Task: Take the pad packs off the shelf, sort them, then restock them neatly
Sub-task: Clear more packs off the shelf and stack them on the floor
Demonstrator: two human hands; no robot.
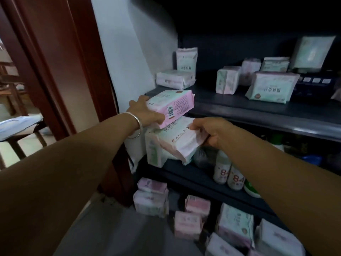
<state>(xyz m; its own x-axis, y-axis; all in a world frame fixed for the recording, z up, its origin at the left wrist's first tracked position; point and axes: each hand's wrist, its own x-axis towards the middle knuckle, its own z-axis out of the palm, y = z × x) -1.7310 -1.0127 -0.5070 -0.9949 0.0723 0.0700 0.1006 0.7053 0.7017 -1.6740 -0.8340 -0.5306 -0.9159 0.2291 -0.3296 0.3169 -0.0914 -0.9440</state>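
Pad packs (236,235) at five o'clock blurred, cut by the lower edge; bottles (228,174) partly hidden behind right forearm (276,172); upper shelf (258,19) lost in darkness

glossy plastic pad pack (171,106), matt dark shelf (258,111)
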